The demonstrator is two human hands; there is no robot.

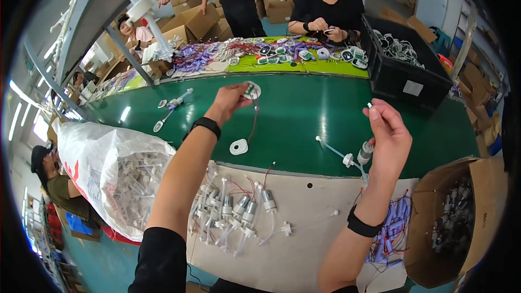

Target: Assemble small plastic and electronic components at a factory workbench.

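My left hand [230, 99] is closed on the edge of a white round cover with a green circuit board [251, 90], above the green conveyor belt. Dark red wires [254, 119] run down from it to a white oval piece with a black centre [239, 147] on the belt. My right hand [392, 137] pinches a small white plug [369, 105] between thumb and forefinger. Against its palm is a silver motor pump [364, 153], apparently held by the other fingers, which are partly hidden. A clear tube with a white fitting [348, 159] extends from the pump.
Motor pumps with tubes [239, 209] and purple batteries [395, 225] lie on the beige board [309, 249]. A white sack [87, 154] stands left, a cardboard box [491, 211] right. A black crate [412, 84] sits beyond the belt [304, 114], where a person works.
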